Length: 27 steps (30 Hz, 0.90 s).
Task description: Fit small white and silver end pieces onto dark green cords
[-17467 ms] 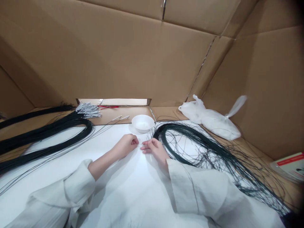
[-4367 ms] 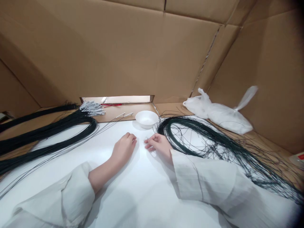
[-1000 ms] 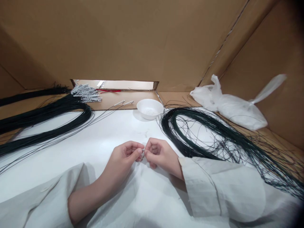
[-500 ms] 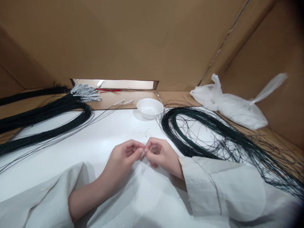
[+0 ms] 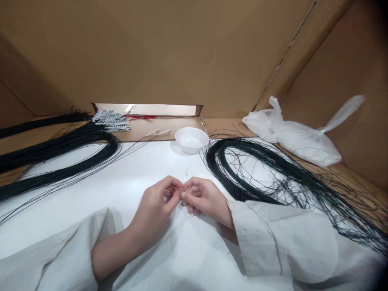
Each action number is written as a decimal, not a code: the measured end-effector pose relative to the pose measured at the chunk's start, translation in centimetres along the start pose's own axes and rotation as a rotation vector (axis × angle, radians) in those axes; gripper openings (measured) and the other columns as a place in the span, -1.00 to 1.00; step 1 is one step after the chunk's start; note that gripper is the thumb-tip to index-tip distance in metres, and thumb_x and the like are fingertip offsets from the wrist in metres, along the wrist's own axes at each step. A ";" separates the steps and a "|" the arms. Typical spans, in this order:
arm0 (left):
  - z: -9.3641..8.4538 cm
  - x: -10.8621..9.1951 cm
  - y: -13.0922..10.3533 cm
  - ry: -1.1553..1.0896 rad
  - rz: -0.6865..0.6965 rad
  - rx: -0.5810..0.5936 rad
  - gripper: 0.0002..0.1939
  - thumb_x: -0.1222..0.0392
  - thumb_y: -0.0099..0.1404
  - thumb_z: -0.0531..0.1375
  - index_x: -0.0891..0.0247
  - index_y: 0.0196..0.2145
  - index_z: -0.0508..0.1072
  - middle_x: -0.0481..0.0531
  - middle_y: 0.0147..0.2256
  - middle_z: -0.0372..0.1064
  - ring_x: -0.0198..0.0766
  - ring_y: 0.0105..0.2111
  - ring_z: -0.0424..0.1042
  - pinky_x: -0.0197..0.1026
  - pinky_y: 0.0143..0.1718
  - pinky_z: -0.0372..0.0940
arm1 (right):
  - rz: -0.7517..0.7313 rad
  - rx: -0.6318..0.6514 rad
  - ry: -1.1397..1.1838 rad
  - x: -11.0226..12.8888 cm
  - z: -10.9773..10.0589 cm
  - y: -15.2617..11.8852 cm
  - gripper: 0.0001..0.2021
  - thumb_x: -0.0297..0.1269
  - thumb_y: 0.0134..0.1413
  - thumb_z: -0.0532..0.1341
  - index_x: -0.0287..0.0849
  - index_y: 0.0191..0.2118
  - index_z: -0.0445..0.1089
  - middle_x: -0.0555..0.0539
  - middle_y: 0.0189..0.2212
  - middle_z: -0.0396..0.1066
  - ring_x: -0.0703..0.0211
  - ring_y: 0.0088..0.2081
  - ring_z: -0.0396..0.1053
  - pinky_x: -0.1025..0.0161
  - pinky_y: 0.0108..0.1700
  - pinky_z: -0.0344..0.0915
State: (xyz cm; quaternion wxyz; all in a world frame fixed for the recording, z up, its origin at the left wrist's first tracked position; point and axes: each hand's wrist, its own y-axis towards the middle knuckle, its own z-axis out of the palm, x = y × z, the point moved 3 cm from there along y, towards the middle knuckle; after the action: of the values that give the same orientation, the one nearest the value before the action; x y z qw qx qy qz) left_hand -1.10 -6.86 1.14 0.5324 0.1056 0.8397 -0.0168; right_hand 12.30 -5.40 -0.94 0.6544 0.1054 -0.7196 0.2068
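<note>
Both hands (image 5: 177, 199) pinch together over the white table (image 5: 121, 206), walled by cardboard (image 5: 145, 52); fingers hide whatever they grip. Beyond sits a bowl (image 5: 192, 140), contents unclear. Sleeves and cords (image 5: 248, 147) run out of view.

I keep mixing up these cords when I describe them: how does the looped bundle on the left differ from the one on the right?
The left bundle is neat and tight, while the right bundle has many loose, tangled strands. Pale patterned tips cluster by the left bundle; none show on the right bundle. Both are dark and bend into a loop.
</note>
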 end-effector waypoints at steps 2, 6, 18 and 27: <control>0.0 -0.1 0.0 0.030 0.021 -0.003 -0.93 0.28 0.17 0.06 0.19 -0.39 0.33 -0.10 -0.47 0.39 -0.31 -0.45 0.35 -0.31 -0.36 0.19 | -0.018 0.025 -0.005 0.1 0.0 0.1 -0.86 -0.27 -0.07 0.16 -0.23 -0.39 0.22 0.03 -0.59 0.31 0.40 -0.66 0.23 0.47 -0.70 0.16; 0.1 -0.2 -0.1 0.054 0.041 -0.025 -0.91 0.30 0.17 0.04 0.19 -0.34 0.30 -0.08 -0.43 0.36 -0.31 -0.43 0.34 -0.30 -0.35 0.18 | -0.006 0.007 -0.001 0.2 -0.1 0.2 -0.92 -0.41 -0.16 0.12 -0.20 -0.44 0.17 0.08 -0.66 0.30 0.40 -0.70 0.21 0.48 -0.72 0.15; -0.8 2.1 4.2 0.538 0.146 -0.120 -0.76 0.25 0.21 -0.01 0.27 -0.19 0.34 0.12 -0.21 0.30 -0.11 -0.23 0.32 -0.14 -0.21 0.18 | 0.087 -0.117 0.039 0.3 -0.4 0.5 -0.93 -0.41 -0.19 0.13 -0.24 -0.46 0.21 0.09 -0.73 0.29 0.40 -0.76 0.20 0.49 -0.77 0.14; -0.3 1.4 5.5 0.522 0.188 -0.098 -0.82 0.26 0.21 -0.01 0.25 -0.39 0.38 0.09 -0.35 0.33 -0.15 -0.34 0.34 -0.17 -0.28 0.17 | 0.076 -0.092 0.019 0.0 -0.4 0.4 -0.92 -0.35 -0.12 0.15 -0.23 -0.46 0.21 0.09 -0.72 0.29 0.41 -0.76 0.18 0.49 -0.77 0.10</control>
State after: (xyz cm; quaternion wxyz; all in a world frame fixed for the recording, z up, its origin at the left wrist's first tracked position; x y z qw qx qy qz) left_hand -0.86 -1.25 0.47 0.3020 0.1578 0.9347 0.1010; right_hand 12.50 -4.82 -1.03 0.6569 0.0459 -0.7258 0.1990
